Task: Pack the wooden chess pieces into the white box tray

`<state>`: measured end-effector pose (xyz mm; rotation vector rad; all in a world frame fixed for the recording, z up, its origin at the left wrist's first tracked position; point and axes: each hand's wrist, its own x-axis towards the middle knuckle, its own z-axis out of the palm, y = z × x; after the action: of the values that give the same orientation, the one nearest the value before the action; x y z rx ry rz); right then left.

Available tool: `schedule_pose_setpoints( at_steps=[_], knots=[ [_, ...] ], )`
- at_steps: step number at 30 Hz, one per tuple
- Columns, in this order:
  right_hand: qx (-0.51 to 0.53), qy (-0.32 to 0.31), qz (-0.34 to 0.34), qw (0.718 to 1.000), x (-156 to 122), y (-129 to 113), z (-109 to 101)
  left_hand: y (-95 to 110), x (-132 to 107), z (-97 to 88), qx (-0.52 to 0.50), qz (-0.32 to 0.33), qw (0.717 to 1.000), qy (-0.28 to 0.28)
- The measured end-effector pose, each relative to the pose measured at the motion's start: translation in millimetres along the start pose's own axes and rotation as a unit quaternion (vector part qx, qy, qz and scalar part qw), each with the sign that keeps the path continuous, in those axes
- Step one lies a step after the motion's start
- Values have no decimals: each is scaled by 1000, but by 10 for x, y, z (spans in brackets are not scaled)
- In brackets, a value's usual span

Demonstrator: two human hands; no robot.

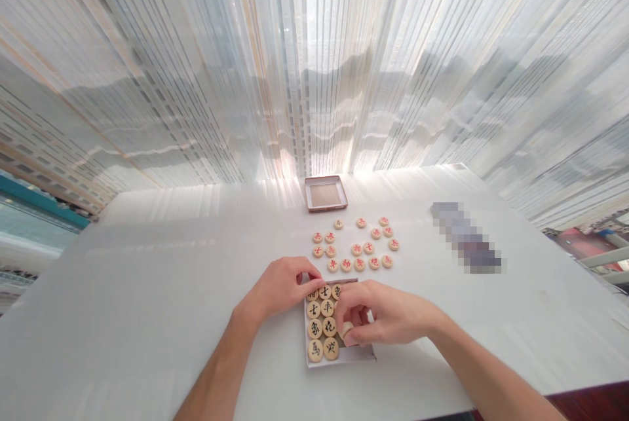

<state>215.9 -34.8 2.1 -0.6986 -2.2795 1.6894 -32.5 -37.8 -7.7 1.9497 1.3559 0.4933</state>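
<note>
Now the right grip (386,315) pinches a pale round piece (347,329) over the box (356,353), black-lettered pieces (327,327) just left of it. The left grip (279,285) curls at the box's far corner, its hold unclear; beyond both, red-lettered pieces (360,264) lie on the bench (171,277).

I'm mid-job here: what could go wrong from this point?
The round piece in the right hand might slip and knock the black-marked pieces beside it. If the left hand, at the far left corner of the box, pushes forward, the box could slide into the red-marked pieces beyond.
</note>
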Motion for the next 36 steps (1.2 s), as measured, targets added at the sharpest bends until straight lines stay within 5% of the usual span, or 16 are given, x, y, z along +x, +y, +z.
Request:
schedule_pose_setpoints(
  at_steps=[36],
  knots=[
    [-23,-63,126,990,-39,-2,79,-7,6,4,19,-10,1000,-12]
  ],
)
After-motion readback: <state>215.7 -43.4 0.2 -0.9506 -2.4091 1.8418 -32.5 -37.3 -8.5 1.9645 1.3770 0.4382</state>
